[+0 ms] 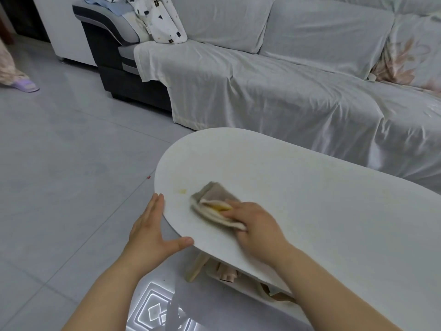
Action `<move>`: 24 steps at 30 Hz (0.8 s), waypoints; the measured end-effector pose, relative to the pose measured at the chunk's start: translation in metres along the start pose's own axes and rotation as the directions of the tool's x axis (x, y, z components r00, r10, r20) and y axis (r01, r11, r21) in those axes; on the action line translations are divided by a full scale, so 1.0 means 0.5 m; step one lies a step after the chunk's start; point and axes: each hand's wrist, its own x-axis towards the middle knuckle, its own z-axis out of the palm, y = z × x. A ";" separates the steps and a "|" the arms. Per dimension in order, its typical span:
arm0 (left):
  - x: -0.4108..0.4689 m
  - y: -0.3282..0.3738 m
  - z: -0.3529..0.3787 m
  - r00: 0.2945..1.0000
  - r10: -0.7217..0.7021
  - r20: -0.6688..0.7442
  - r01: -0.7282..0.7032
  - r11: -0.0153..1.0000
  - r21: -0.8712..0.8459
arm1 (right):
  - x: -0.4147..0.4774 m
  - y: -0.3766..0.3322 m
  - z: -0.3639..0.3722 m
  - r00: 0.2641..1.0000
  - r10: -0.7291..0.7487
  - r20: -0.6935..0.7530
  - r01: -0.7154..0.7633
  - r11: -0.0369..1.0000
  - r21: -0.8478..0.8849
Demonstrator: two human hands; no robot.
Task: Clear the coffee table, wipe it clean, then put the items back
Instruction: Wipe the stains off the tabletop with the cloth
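A white oval coffee table (298, 187) fills the lower right. My right hand (255, 223) presses a folded beige cloth (213, 203) flat on the tabletop near its left end. A small yellow stain (182, 191) lies just left of the cloth, and yellow shows in the cloth's fold. My left hand (152, 230) is open, fingers together, held against the table's rounded left edge with the thumb under the rim. Nothing else stands on the tabletop.
A sofa under a pale cover (274, 91) runs along the far side of the table. A lower shelf (238, 280) under the table holds some items. Grey tiled floor (71, 163) spreads left. Another person's foot in a purple slipper (25, 85) is at far left.
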 end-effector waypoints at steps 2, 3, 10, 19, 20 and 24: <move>0.000 -0.002 -0.004 1.000 0.003 0.011 -0.003 1.000 -0.017 | -0.001 -0.029 0.010 0.993 -0.086 0.081 0.083 0.996 0.043; 0.000 -0.003 -0.007 1.000 0.006 0.014 -0.006 1.000 -0.020 | -0.004 -0.031 0.008 0.988 -0.110 0.111 0.104 0.993 0.056; -0.004 -0.003 -0.020 0.999 -0.003 0.049 0.006 0.998 -0.061 | -0.058 0.054 -0.059 0.995 0.068 0.078 -0.073 0.995 0.065; -0.003 -0.003 -0.031 0.997 -0.033 0.069 0.049 0.968 -0.245 | 0.060 -0.061 0.034 0.988 -0.109 0.112 0.109 0.994 0.004; -0.002 -0.002 -0.029 0.997 -0.029 0.067 0.045 0.967 -0.250 | 0.089 -0.060 0.037 0.990 -0.092 0.109 0.094 0.995 -0.014; 0.003 -0.003 -0.027 0.998 -0.011 0.064 0.028 0.963 -0.269 | 0.189 -0.021 0.034 0.997 0.062 0.053 -0.054 0.989 -0.135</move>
